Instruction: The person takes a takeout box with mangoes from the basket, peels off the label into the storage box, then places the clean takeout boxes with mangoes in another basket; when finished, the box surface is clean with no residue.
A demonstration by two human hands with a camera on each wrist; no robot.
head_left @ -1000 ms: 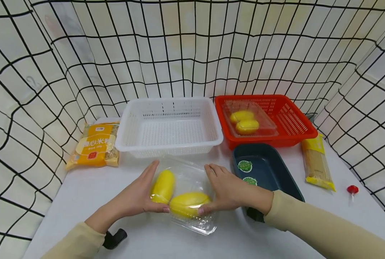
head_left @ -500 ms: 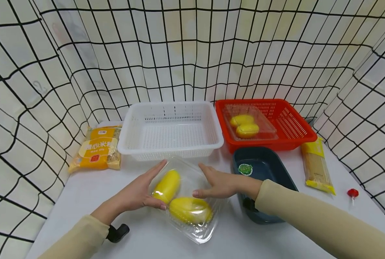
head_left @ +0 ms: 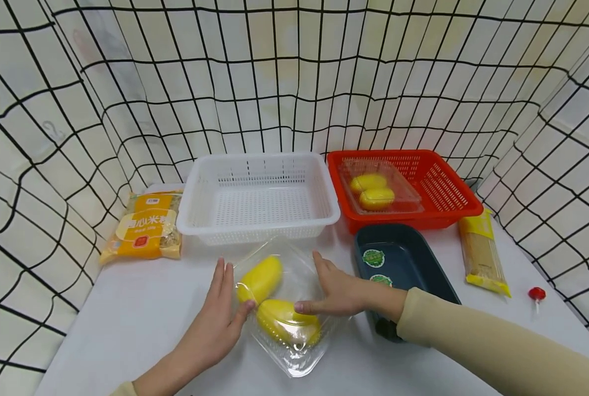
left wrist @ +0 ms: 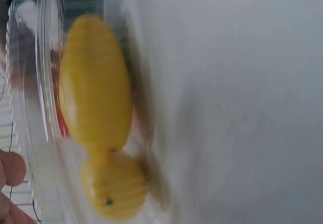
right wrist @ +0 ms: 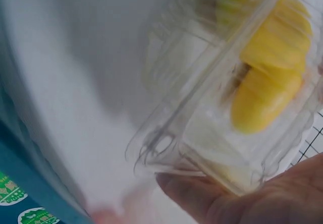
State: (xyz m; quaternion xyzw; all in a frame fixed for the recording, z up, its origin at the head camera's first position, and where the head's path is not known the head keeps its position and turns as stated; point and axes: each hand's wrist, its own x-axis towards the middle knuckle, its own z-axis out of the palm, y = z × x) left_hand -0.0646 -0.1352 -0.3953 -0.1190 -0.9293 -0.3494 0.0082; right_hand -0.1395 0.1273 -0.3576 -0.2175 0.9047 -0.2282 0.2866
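Observation:
Two yellow, mango-like fruits [head_left: 260, 280] lie inside a clear plastic clamshell box [head_left: 294, 264], turned cornerwise near the middle of the table in the head view. My left hand [head_left: 217, 319] touches its left side with straight fingers, the thumb tip over the edge. On the opposite side, my right hand [head_left: 341, 289] grips the edge, thumb across the lid and fingers behind. The left wrist view shows the fruits [left wrist: 96, 88] through the wall, with fingertips beside the rim. In the right wrist view, fingers [right wrist: 192, 193] lie against a corner of the box.
Behind stand a white basket [head_left: 260, 228] and a red basket [head_left: 448, 212] with a similar box of yellow fruits [head_left: 374, 192]. A dark blue tray [head_left: 418, 247] sits by the right forearm. Around lie a grain bag [head_left: 148, 225], a noodle packet [head_left: 484, 253] and a red lollipop [head_left: 537, 294].
The clamshell box has turned clockwise between my hands. My left hand has drawn lower and its fingers point more upward; the right hand has slid slightly along the edge.

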